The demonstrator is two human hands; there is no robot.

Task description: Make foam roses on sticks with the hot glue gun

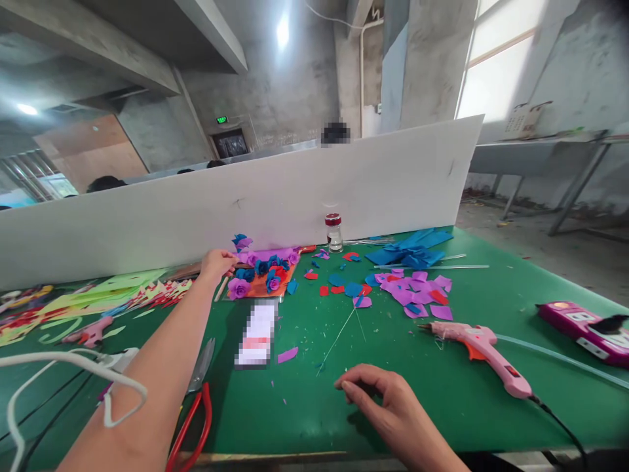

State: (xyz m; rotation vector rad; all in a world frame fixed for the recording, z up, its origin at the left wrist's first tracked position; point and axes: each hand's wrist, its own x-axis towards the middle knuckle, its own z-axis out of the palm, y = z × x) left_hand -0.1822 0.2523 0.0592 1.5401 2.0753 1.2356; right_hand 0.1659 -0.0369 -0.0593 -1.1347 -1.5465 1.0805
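My left hand (217,264) reaches far across the green table (314,400) to a tray of purple and blue foam roses (263,272). Its fingers are curled at the tray's left edge, by a purple rose (238,288); what they grip is hidden. My right hand (388,403) rests near the front edge, fingers pinched together loosely, close to the end of a thin wire (339,337) lying on the table. Whether it grips the wire I cannot tell.
A pink glue gun (479,347) lies to the right, its cord trailing off. Red-handled scissors (196,406) lie by my left arm. Purple, blue and red foam petals (413,292), a small glass jar (334,233), a pink box (587,331) and a white divider board (246,203) surround the work area.
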